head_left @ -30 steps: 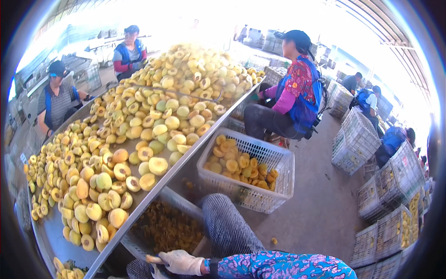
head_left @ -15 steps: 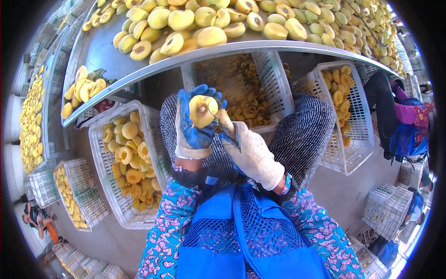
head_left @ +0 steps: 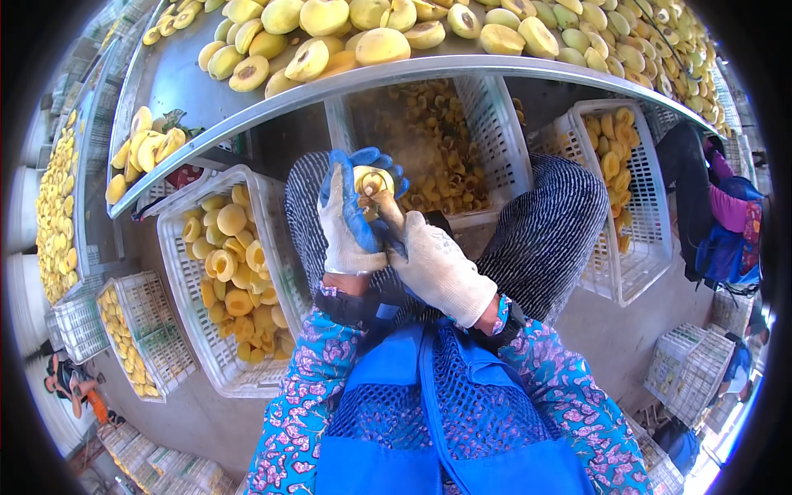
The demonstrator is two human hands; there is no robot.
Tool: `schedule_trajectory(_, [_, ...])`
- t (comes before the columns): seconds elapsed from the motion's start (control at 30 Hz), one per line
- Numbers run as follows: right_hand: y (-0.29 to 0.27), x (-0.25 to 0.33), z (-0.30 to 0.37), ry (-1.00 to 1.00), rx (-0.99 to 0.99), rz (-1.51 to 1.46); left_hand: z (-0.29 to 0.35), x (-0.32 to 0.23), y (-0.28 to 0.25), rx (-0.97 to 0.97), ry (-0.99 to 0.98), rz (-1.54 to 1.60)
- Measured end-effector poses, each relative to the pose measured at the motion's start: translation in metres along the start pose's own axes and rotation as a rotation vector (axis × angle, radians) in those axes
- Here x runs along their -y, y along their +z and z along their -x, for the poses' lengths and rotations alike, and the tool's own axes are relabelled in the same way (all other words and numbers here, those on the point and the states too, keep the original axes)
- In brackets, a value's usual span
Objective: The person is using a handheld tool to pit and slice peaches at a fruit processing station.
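Note:
My left hand (head_left: pixel 348 227), in a white glove with blue-coated palm and fingers, is closed around a yellow peach half (head_left: pixel 361 175), cut face up. My right hand (head_left: pixel 441 268), gloved in white, grips the wooden handle of a pitting tool (head_left: pixel 389 213). The tool's working end is at the middle of the cut face; its tip is hard to make out. Both hands are above my lap, just short of the table edge. Below and beyond them, a white crate (head_left: pixel 505 148) under the table holds pits and fruit scraps.
A metal table (head_left: pixel 186 82) heaped with peach halves spans the far side. White crates of peach halves stand to the left (head_left: pixel 276 239) and right (head_left: pixel 639 206) of my knees. Another person (head_left: pixel 726 206) sits at the right. Stacked crates (head_left: pixel 689 375) stand behind.
My right hand has brought the pitting tool to the centre of the peach half. My left hand has turned the half slightly and tightened around it.

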State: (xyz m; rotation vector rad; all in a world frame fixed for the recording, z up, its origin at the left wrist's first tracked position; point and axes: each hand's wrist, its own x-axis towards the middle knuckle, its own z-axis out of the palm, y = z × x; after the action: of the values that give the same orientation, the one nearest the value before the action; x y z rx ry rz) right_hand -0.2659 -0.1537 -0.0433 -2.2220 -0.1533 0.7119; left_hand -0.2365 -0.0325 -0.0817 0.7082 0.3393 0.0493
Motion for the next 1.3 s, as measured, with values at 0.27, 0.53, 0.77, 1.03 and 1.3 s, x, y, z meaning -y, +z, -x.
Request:
schedule_trajectory(0.27, [-0.003, -0.019, -0.002, 0.045, 0.129, -0.106, -0.009, 0.01, -0.018, 0.002, -0.09, -0.204])
schedule_trajectory(0.53, [0.004, -0.02, 0.002, 0.077, 0.191, -0.282, -0.012, 0.015, -0.029, 0.107, -0.167, -0.145])
schedule_trajectory(0.77, [-0.023, -0.021, 0.003, 0.352, 0.587, -0.991, -0.008, -0.001, -0.014, 0.092, -0.224, -0.326])
schedule_trajectory(1.03, [-0.001, -0.033, 0.0, 0.244, 0.46, -0.933, -0.009, 0.003, -0.007, 0.044, -0.241, -0.264])
schedule_trajectory(1.3, [-0.023, -0.052, 0.003, 0.348, 0.897, -1.41, -0.012, -0.007, 0.001, 0.164, -0.373, -0.583])
